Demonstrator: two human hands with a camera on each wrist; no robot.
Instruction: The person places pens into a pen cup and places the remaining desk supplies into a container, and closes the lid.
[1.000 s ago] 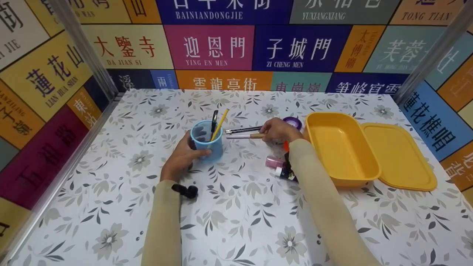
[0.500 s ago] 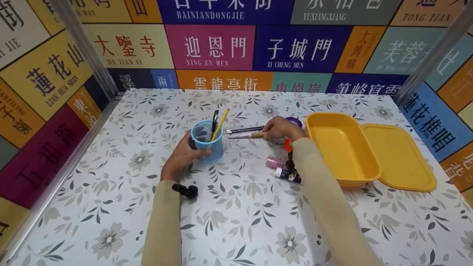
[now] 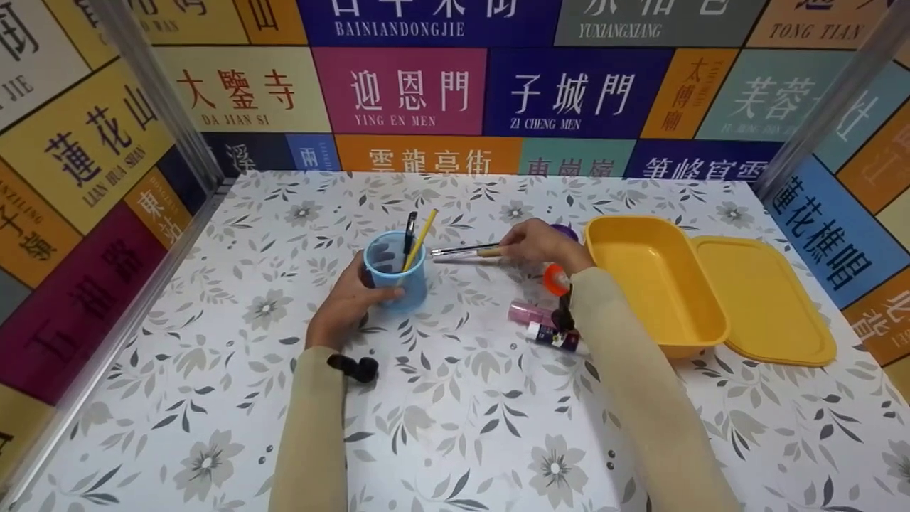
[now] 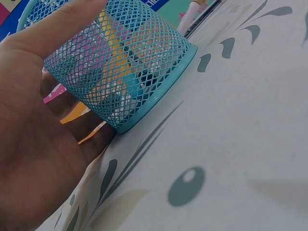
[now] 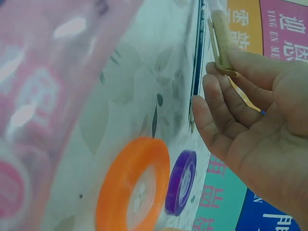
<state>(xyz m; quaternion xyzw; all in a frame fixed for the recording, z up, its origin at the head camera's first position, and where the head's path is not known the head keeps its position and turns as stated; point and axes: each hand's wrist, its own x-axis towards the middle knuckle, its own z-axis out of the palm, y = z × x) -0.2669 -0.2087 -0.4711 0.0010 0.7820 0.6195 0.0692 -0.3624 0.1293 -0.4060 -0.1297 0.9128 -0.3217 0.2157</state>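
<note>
My left hand (image 3: 347, 302) grips a light blue mesh pen cup (image 3: 411, 288) from its left side, thumb across the front; the cup's base meets the table in the left wrist view. A black pen (image 3: 409, 235) and a yellow pencil (image 3: 425, 238) lean inside it. To the right of the cup, my right hand (image 3: 542, 243) pinches a white pen (image 3: 455, 257) by its tan end, whose clip (image 5: 216, 45) shows in the right wrist view. The pen points towards the cup. Dark slim sticks (image 3: 466, 249), perhaps pencils, lie just behind it, partly hidden by the fingers.
Orange tape (image 3: 557, 279) and purple tape (image 5: 182, 183) lie near my right wrist. Below them are a pink tube (image 3: 527, 312) and a glue stick (image 3: 553, 337). A yellow box (image 3: 657, 284) and its lid (image 3: 771, 302) stand to the right. A patterned wall closes the back.
My right hand has shifted slightly away from me and seems raised, lifting the white pen's tan end a little. My left hand and the cup have stayed in place.
</note>
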